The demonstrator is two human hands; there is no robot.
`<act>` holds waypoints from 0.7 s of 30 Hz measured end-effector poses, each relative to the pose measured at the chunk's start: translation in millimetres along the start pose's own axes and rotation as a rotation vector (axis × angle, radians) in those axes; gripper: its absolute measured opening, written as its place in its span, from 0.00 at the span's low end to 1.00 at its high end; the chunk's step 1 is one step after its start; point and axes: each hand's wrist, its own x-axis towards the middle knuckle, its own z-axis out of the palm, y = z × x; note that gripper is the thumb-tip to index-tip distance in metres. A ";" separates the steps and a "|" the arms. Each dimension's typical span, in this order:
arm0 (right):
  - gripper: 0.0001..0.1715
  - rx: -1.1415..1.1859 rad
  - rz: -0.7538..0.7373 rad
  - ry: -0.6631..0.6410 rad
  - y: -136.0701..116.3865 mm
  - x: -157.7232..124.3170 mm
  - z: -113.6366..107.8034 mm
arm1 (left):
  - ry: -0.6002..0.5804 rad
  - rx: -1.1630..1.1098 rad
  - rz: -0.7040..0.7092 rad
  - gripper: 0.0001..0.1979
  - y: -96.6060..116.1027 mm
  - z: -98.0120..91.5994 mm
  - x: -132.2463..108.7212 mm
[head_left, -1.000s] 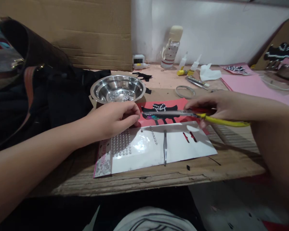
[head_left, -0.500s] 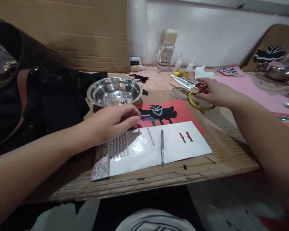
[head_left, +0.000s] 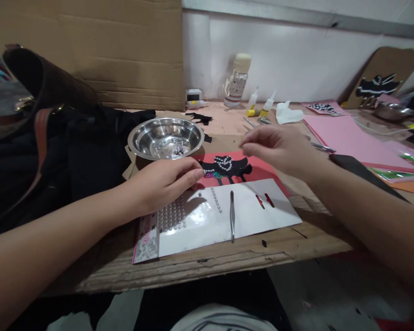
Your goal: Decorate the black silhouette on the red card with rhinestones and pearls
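My left hand [head_left: 165, 184] rests over the pearl sheet, its fingers closed at the left end of a black paper cut-out [head_left: 239, 166]; what they grip is hidden. Pearl beads and some purple and green glitter decorate this cut-out, which lies on red paper [head_left: 272, 171]. Above the paper's right side is my right hand [head_left: 279, 149], thumb and fingertips pinched; anything between them is too small to make out. Below lies a white sheet [head_left: 203, 234] with stick-on pearls [head_left: 171, 215]. Metal tweezers [head_left: 232, 216] lie across it.
A steel bowl [head_left: 165, 138] with beads stands behind my left hand. At the back are a bottle [head_left: 236, 85], glue bottles [head_left: 268, 105] and a tissue [head_left: 289, 113]. Pink paper [head_left: 359, 140] lies right, a black bag [head_left: 89, 156] left. A metal tip [head_left: 249, 122] shows behind my right hand.
My right hand has come left and nearer, from the red-and-yellow-handled scissors to above the red paper. The scissors are now mostly hidden. My left hand has stayed at the cut-out.
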 end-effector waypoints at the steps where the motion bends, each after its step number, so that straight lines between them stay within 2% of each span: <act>1: 0.09 0.048 -0.053 -0.071 -11.5 -1.5 7.1 | 0.006 0.006 0.005 0.21 0.1 0.0 -0.1; 2: 0.09 0.086 -0.116 -0.141 -22.0 -2.5 13.8 | 0.013 0.008 0.011 0.22 0.3 -0.1 -0.3; 4: 0.06 0.171 -0.208 -0.190 -38.7 -3.3 26.0 | 0.023 0.000 0.027 0.22 0.5 -0.2 -0.5; 7: 0.06 0.290 -0.234 -0.178 -50.3 -2.1 40.7 | 0.022 -0.007 0.039 0.23 0.0 -0.1 -0.6; 12: 0.07 0.394 -0.164 -0.151 -46.5 -2.9 49.7 | 0.018 -0.025 0.011 0.23 -0.8 1.5 -0.8; 16: 0.06 0.377 -0.169 -0.169 -42.0 -9.9 46.1 | 0.007 -0.001 -0.007 0.24 2.4 0.8 -1.5; 21: 0.04 0.316 -0.209 -0.096 -40.9 -15.4 45.9 | 0.011 0.021 -0.019 0.24 6.1 0.9 -1.2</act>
